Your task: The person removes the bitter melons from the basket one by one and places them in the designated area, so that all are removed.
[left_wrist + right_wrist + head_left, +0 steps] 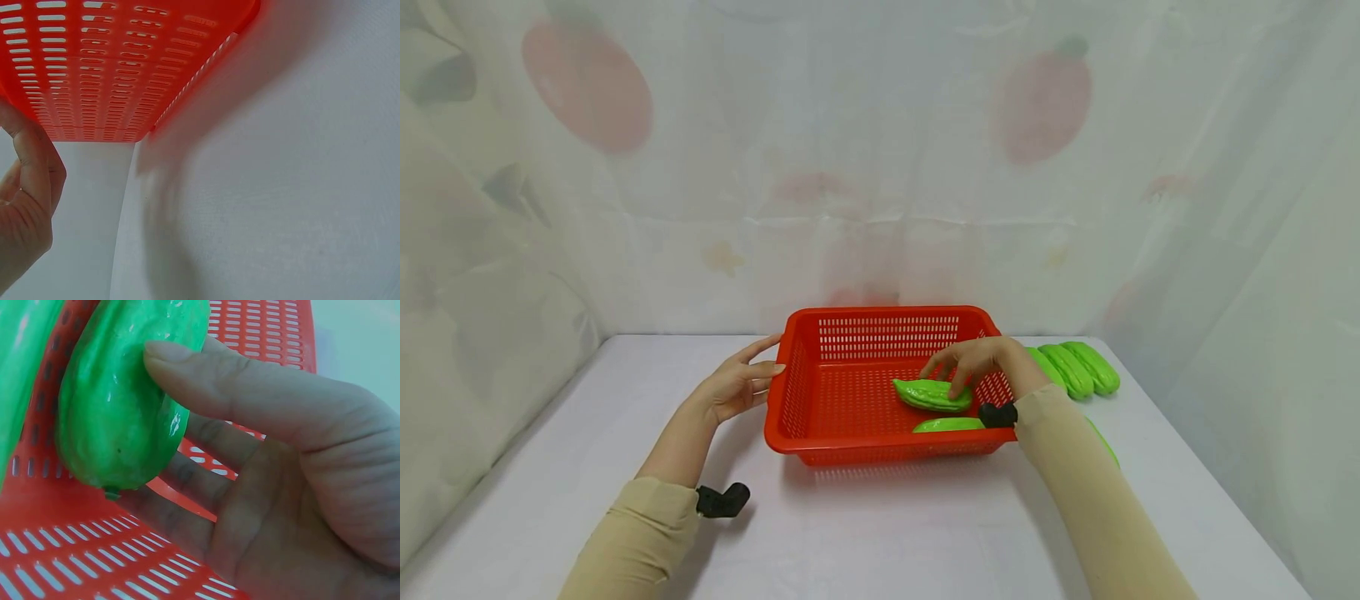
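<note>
While the left hand (pixel 735 387) gripped a red plastic basket (pixel 865 443), the right hand (pixel 976 358) pinched a ridged green gourd (pixel 927 396), seemingly mid-placement, needing release.

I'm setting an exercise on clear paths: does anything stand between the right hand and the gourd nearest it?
Nothing visible does: the right hand holds the gourd directly. A second gourd lies alongside in the basket, not between them.
</note>
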Tool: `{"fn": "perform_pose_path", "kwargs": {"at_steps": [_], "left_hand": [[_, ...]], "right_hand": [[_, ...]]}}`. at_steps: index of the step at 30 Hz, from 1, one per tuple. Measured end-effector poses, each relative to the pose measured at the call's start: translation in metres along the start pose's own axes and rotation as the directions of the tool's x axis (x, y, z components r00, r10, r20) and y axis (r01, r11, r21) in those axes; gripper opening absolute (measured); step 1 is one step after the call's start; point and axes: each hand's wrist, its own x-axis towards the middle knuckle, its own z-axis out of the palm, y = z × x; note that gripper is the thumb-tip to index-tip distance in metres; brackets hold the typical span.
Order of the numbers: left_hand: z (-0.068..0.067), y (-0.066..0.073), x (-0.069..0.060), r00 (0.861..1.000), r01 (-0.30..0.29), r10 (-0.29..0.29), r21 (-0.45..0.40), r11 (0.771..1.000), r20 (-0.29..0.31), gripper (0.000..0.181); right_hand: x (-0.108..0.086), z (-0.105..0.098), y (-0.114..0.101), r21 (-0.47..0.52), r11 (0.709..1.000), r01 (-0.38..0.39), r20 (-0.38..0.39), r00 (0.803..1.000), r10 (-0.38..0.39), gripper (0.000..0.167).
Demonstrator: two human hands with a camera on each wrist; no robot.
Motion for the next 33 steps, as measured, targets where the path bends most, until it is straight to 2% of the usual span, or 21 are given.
{"fn": "perform_pose_path", "kwargs": {"at_steps": [15,22,33], "left_hand": [[0.0001,-0.0002,-0.0021,1.000,-0.004,0.004,0.001,1.000,-0.001,0.075],[0.0009,-0.0002,-0.0010,1.000,-0.004,0.004,0.006,1.000,0.003,0.074],[0.0011,0.0007,-0.0017,1.000,0.002,-0.002,0.008,1.000,0.003,0.075]], "right_hand": [[0.0013,-0.0015,0.0015,0.015,1.000,0.013,-0.040,0.999,-0.013,0.052],[0.0011,-0.0022,0.0023,0.035,0.999,0.030,-0.078,0.997,-0.027,0.054],[-0.0016,-0.0027,-0.0060,0.091,0.996,0.019,-0.150,0.989,-0.005,0.054]]}}
